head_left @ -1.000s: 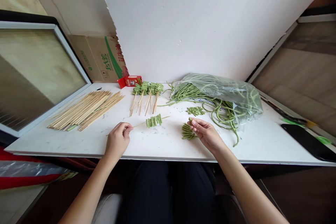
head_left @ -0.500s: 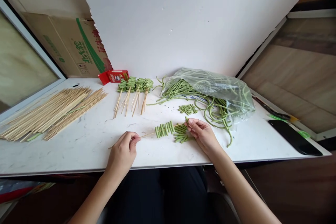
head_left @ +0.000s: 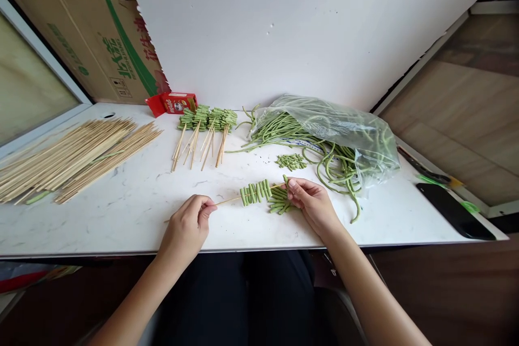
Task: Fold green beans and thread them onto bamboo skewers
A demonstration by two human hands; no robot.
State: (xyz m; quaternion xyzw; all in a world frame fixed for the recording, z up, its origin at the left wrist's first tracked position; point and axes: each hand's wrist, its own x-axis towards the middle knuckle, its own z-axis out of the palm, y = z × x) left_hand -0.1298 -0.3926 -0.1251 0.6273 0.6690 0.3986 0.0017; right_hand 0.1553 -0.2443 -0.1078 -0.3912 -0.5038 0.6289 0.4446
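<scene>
My left hand (head_left: 187, 226) pinches the blunt end of a bamboo skewer (head_left: 227, 201) that carries a row of short green bean pieces (head_left: 255, 193). My right hand (head_left: 313, 204) pinches one bean piece (head_left: 286, 179) right at the skewer's tip. Under that tip lies a small heap of cut bean pieces (head_left: 279, 203) on the white table (head_left: 121, 216).
A big pile of bare skewers (head_left: 77, 154) lies at the left. Finished bean skewers (head_left: 206, 127) and a red box (head_left: 172, 102) sit at the back. A plastic bag of long beans (head_left: 328, 138), another cut heap (head_left: 291, 161) and a black phone (head_left: 454, 211) are on the right.
The loaded skewer has moved right until its tip meets the bean piece in my right hand. The camera view has shifted, so the skewer pile sits further left.
</scene>
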